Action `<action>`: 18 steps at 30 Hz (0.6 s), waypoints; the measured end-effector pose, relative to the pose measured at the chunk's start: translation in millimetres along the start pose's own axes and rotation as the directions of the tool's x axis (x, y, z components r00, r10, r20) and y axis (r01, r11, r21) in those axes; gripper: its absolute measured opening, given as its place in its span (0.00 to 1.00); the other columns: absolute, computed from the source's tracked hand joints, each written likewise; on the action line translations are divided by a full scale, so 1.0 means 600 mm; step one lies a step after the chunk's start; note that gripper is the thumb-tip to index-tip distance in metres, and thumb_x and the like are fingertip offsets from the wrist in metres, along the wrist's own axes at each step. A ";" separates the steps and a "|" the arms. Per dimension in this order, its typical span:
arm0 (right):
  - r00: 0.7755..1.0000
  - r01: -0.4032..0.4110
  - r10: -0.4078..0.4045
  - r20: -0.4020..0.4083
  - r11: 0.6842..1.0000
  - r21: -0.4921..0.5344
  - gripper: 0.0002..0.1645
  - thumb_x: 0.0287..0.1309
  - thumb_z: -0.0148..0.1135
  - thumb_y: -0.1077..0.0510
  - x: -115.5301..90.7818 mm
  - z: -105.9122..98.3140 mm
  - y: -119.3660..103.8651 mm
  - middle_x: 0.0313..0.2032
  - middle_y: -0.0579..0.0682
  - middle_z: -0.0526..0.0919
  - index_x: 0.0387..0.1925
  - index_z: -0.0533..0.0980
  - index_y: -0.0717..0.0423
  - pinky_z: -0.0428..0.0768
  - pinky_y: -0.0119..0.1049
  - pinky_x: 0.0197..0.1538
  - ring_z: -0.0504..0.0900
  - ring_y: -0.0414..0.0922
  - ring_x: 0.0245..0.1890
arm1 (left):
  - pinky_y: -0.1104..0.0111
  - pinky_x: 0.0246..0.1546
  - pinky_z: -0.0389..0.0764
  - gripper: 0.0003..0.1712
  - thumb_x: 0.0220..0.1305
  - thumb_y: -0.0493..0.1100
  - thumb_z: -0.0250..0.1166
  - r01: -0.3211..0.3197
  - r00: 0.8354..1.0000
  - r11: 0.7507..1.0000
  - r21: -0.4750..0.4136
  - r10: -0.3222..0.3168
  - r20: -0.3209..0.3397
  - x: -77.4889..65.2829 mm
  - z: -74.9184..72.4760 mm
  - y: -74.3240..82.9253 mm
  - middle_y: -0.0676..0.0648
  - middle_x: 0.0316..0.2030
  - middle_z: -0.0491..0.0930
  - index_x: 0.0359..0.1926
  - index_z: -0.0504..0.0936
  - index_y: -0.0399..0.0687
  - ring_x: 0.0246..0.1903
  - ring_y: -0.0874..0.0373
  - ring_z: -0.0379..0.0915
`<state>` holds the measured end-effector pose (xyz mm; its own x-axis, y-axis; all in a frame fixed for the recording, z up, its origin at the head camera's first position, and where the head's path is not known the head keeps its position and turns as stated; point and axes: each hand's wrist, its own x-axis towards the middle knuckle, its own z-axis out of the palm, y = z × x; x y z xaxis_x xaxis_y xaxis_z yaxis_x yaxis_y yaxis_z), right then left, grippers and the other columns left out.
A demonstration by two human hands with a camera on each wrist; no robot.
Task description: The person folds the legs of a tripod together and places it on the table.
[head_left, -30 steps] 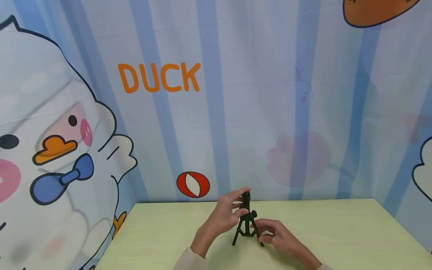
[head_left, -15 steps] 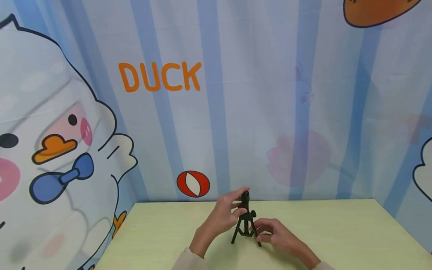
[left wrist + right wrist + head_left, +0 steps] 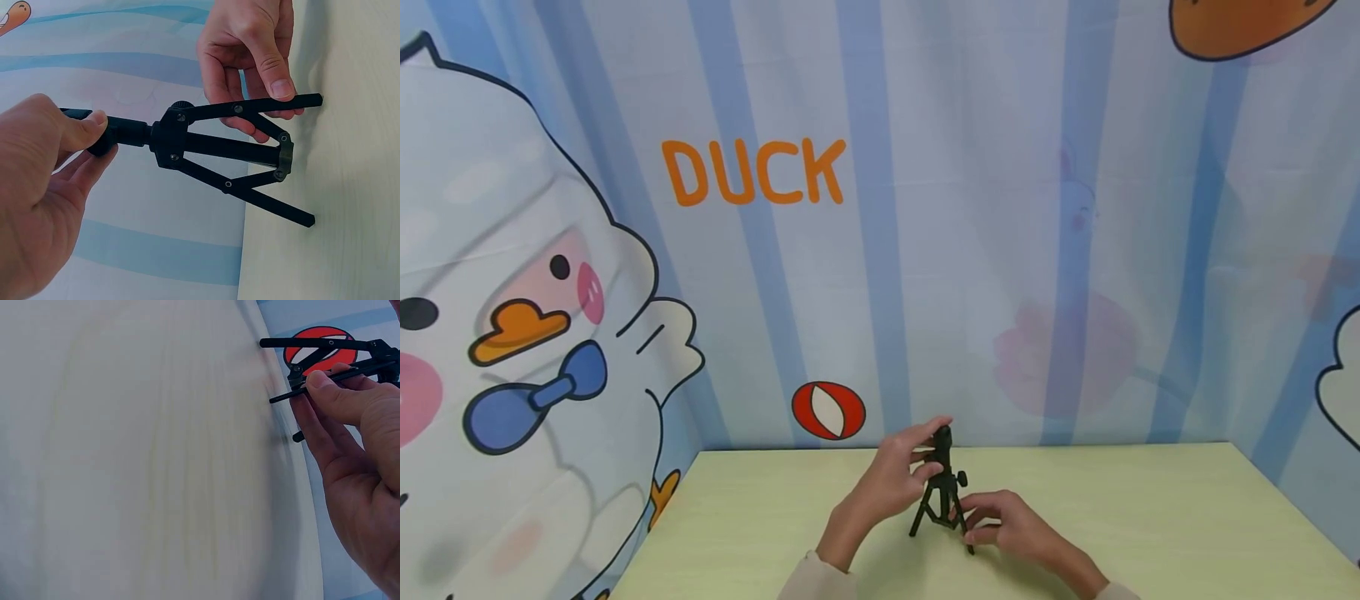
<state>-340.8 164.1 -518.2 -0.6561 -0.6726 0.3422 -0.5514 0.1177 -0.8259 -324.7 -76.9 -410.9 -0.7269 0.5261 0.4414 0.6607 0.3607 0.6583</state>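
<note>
A small black tripod [image 3: 943,497] stands with its legs spread, close over the pale tabletop. My left hand [image 3: 891,477] grips its upper column, the thumb on the near side and the index finger up at the top end. Lower down, my right hand [image 3: 1011,527] pinches one leg between thumb and fingers. In the left wrist view the hinged struts of the tripod [image 3: 231,147] show joined to a central post, and the thumb of the right hand [image 3: 250,56] lies on the upper leg. The right wrist view shows the right hand [image 3: 356,431] pinching the leg near its lower end.
The pale yellow table [image 3: 760,508] reaches back to a blue-striped curtain [image 3: 955,250]. Printed on the cloth are a large white duck [image 3: 527,208], the word DUCK and a red-and-white ball [image 3: 828,410].
The tripod and both hands have shifted slightly to the left. The tripod leans a little more, with the leg in my right hand now reaching lower. Both hands keep their holds.
</note>
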 end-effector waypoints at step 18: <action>0.996 -0.040 0.035 -0.078 0.998 -0.058 0.12 0.63 0.68 0.70 -0.001 0.009 -0.009 0.46 0.59 0.88 0.48 0.84 0.63 0.87 0.42 0.51 0.88 0.52 0.45 | 0.72 0.58 0.80 0.40 0.69 0.26 0.65 -0.031 0.999 0.999 -0.023 0.031 0.009 -0.003 0.003 0.004 0.42 0.68 0.74 0.77 0.67 0.51 0.61 0.50 0.77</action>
<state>-334.7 160.3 -516.5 -0.7137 -0.6086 0.3468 -0.5536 0.1866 -0.8116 -321.4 -75.2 -411.1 -0.7041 0.5441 0.4563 0.6786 0.3264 0.6580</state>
